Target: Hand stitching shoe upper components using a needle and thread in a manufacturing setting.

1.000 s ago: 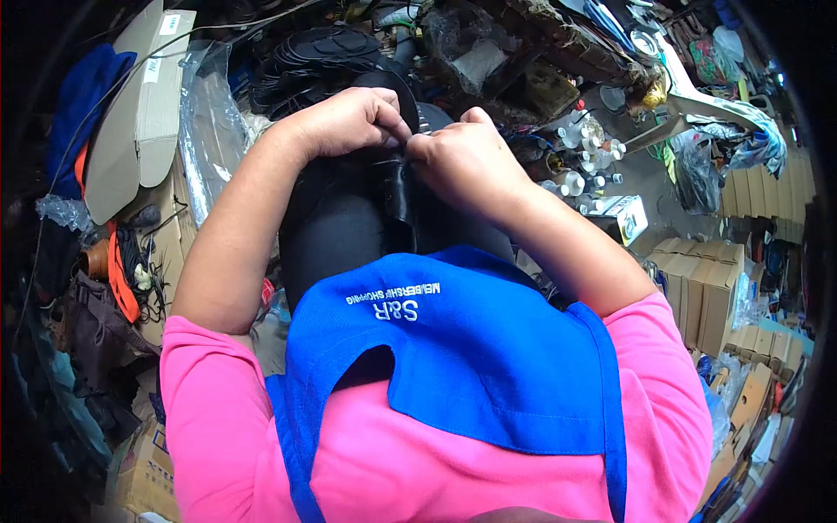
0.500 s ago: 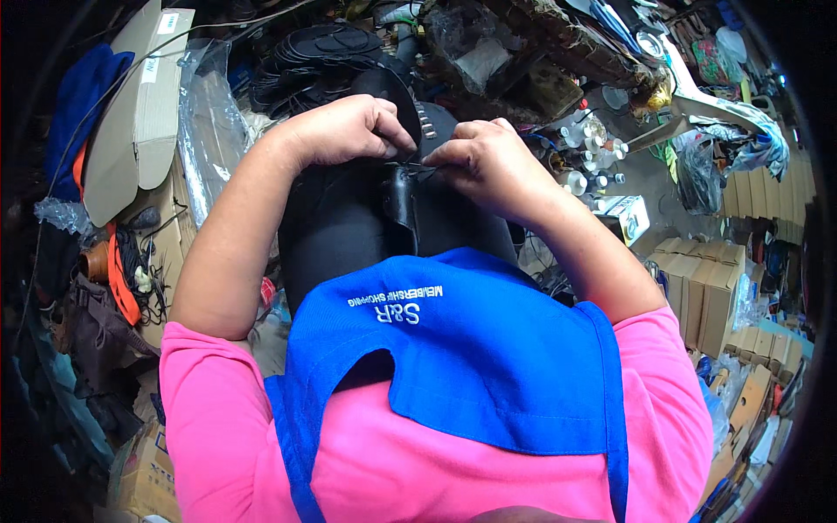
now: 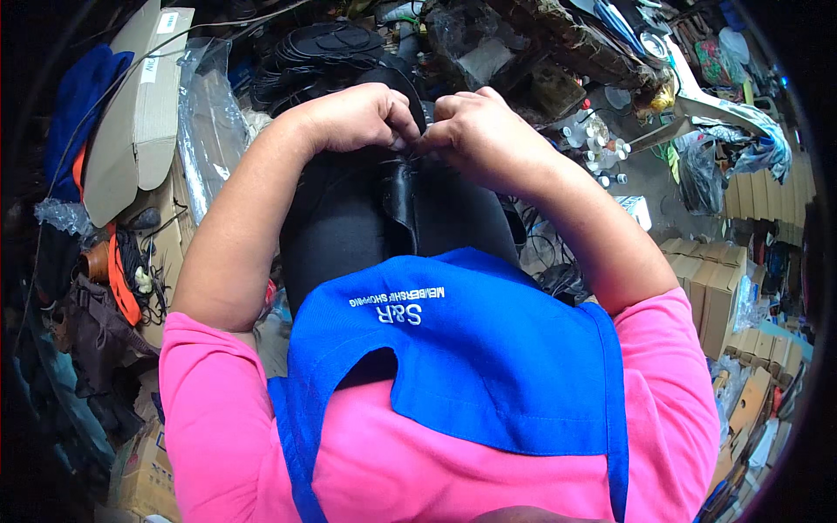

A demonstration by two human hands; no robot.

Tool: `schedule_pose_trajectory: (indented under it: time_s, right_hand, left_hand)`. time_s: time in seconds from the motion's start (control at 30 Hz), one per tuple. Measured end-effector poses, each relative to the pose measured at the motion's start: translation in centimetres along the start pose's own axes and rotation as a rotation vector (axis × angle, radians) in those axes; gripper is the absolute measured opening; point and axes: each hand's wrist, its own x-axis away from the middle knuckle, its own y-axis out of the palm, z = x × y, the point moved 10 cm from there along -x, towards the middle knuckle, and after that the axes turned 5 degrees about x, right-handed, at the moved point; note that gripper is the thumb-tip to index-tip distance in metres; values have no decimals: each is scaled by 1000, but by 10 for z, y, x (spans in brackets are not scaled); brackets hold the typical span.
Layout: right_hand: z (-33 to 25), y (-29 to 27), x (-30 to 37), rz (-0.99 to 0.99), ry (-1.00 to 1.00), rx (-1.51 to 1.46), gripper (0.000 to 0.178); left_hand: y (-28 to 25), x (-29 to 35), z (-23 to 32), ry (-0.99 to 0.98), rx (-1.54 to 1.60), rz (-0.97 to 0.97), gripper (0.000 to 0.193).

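Clutter on all sides: cardboard sheet [image 3: 135, 122] and clear plastic wrap [image 3: 207, 131] to the left, small bottles [image 3: 597, 144] and stacked cardboard boxes [image 3: 711, 292] to the right. Beyond the hands, a pile of thin black pieces [image 3: 314, 52]. Glossy black piece [image 3: 399, 199] lies between dark-clad thighs [image 3: 336, 235], ahead of the blue apron [image 3: 514, 357]. Left hand [image 3: 370, 122] and right hand [image 3: 488, 139] meet at its far end, fingers bent, tips close together. Both look to be pinching; cannot make out what, if anything, sits between the fingertips, as the fingers cover it. Judgement on handling: best let the thighs brace the piece so neither hand must carry it; light, even fingertip pressure suits work this close; wrists held apart leave the sight line clear.
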Motion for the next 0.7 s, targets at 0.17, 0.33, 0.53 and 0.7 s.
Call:
schedule_pose_trajectory:
  time_s: [0.17, 0.33, 0.53, 0.7]
  right_hand:
    - [11, 10, 6, -33, 40, -235, 15]
    - [-3, 1, 12, 12, 45, -67, 12]
    - [-12, -8, -3, 50, -125, 139, 11]
    - [-4, 12, -1, -70, -55, -70, 13]
  left_hand:
    - [0, -2, 2, 23, -14, 20, 22]
    - [1, 1, 3, 8, 16, 5, 21]
    - [0, -2, 4, -13, -8, 5, 21]
    - [2, -4, -4, -52, 19, 9, 20]
